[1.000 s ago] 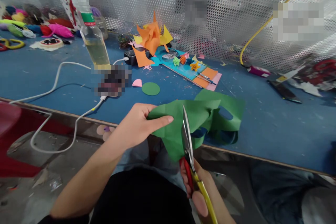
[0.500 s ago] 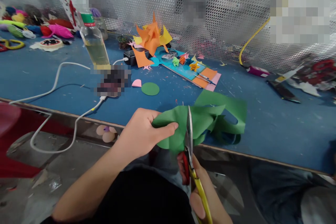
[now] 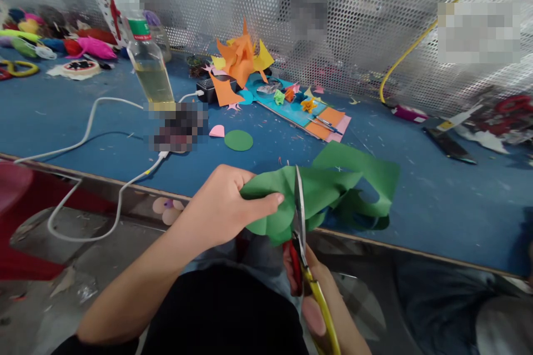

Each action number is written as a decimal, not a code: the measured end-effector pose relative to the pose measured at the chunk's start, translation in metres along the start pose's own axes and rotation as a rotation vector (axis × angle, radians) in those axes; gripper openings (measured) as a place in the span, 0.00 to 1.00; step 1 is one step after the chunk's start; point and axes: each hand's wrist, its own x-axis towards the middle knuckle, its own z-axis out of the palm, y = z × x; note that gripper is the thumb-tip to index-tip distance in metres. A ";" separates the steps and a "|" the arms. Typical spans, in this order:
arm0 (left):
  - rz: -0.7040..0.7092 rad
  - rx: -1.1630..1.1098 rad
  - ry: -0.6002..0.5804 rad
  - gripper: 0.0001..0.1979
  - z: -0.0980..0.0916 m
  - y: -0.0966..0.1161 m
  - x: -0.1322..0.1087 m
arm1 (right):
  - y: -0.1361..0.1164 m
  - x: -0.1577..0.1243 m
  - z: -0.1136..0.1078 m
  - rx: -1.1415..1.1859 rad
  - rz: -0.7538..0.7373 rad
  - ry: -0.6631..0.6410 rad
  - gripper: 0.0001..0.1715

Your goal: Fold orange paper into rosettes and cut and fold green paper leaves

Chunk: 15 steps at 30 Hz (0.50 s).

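Observation:
My left hand (image 3: 227, 205) pinches a sheet of green paper (image 3: 333, 186) by its left edge, thumb on top, just above the near edge of the blue table (image 3: 437, 205). My right hand (image 3: 316, 299) grips red-and-yellow-handled scissors (image 3: 300, 233). Their blades point up and away and are in the green paper just right of my left thumb. The sheet has rounded cut-outs on its right side, and its far part droops over the table.
A green paper circle (image 3: 239, 140) and a pink piece (image 3: 217, 131) lie on the table. Behind them are a bottle of yellowish liquid (image 3: 149, 64), a white cable (image 3: 95, 116), orange and yellow paper shapes (image 3: 240, 61) and a cyan sheet with small scissors (image 3: 322, 122). Perforated metal closes the back.
The scissors have moved further into the green paper and the sheet has turned slightly, its right part shifting right. My left hand has dropped a little toward me.

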 end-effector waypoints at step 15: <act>-0.010 0.087 -0.080 0.18 -0.012 0.001 0.007 | -0.012 -0.003 0.001 0.104 0.087 -0.009 0.19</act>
